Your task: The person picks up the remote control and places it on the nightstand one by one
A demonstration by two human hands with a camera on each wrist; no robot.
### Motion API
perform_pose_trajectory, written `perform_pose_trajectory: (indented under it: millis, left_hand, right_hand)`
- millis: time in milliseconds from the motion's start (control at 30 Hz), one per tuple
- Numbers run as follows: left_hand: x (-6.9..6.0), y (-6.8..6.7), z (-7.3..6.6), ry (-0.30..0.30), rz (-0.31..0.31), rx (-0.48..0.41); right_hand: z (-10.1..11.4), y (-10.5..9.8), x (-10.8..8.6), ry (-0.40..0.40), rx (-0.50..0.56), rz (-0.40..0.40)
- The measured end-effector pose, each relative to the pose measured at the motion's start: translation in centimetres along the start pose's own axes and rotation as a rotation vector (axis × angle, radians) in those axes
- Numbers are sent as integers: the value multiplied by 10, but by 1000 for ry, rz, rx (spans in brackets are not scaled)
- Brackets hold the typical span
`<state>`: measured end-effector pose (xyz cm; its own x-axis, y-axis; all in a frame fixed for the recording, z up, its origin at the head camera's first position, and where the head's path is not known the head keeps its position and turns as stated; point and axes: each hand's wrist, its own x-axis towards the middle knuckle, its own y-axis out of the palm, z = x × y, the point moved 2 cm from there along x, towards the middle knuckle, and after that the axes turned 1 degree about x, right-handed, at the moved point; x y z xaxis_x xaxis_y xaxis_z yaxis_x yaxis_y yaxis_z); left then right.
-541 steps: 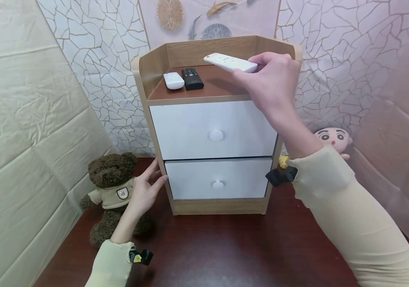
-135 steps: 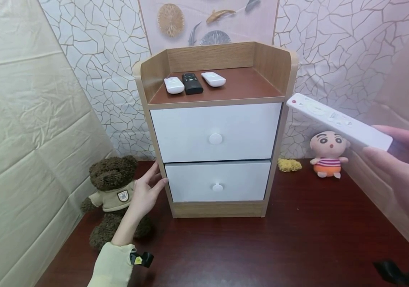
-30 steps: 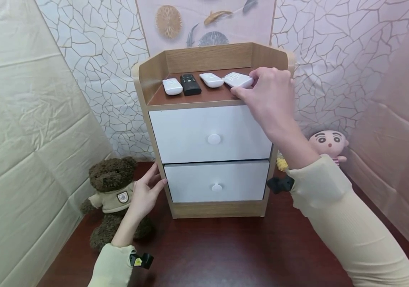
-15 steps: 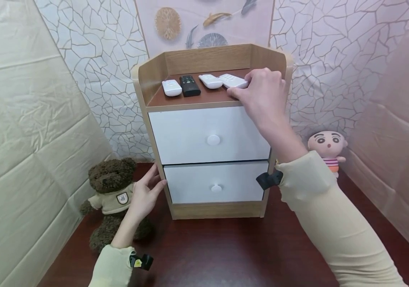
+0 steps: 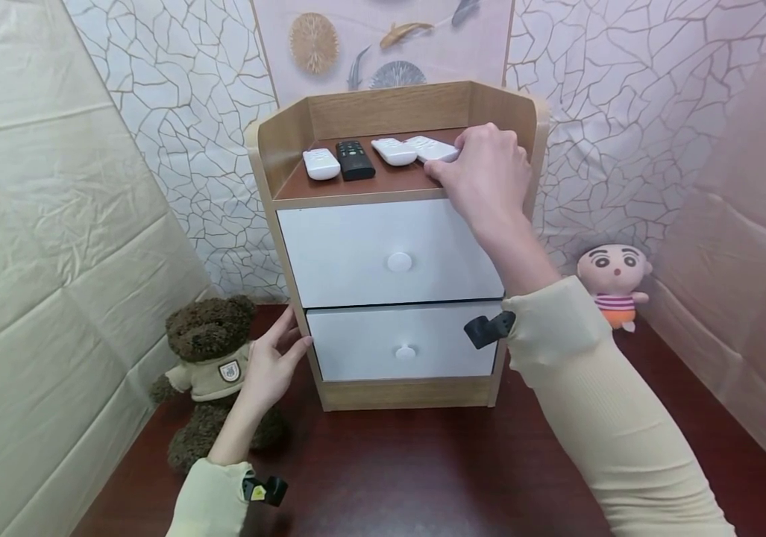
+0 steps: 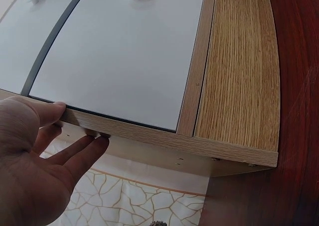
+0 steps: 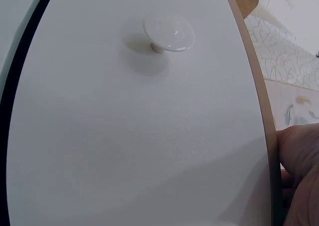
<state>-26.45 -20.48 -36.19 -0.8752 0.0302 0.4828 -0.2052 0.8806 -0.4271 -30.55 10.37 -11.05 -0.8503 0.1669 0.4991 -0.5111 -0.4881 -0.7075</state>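
Note:
A white remote control (image 5: 431, 149) lies at a slant on the brown top shelf of the small wooden cabinet (image 5: 409, 394). My right hand (image 5: 490, 168) grips its near end between thumb and fingers. Beside it, from left to right, are a white remote (image 5: 321, 164), a black remote (image 5: 355, 159) and another white remote (image 5: 394, 152). My left hand (image 5: 274, 364) steadies the cabinet's left side, thumb on the front edge and fingers extended along the outer panel, as the left wrist view shows. In the right wrist view, the right hand (image 7: 300, 171) is partly seen; the remote is hidden.
The cabinet has two closed white drawers, an upper one (image 5: 342, 253) and a lower one (image 5: 356, 343), with round knobs. A brown teddy bear (image 5: 211, 373) sits left; a cartoon doll (image 5: 614, 280) stands right. Cloth walls border the dark red table (image 5: 389, 470).
Over the last second the remote in my right hand has slid left, close to the white remote next to it. Earlier it was carried in from the right. The left hand stays put.

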Motion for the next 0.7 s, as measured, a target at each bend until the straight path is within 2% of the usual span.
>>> perform_pose_trajectory:
  millis: [233, 500, 700]
  left_hand:
    - [0, 0, -1, -1, -2, 3]
    - [0, 0, -1, 15, -8, 1]
    - [0, 1, -1, 7, -10, 17]
  right_hand:
    - [2, -1, 9, 32, -33, 50]
    - [4, 0, 17, 24, -44, 77]
    - [6, -1, 23, 47, -54, 114]
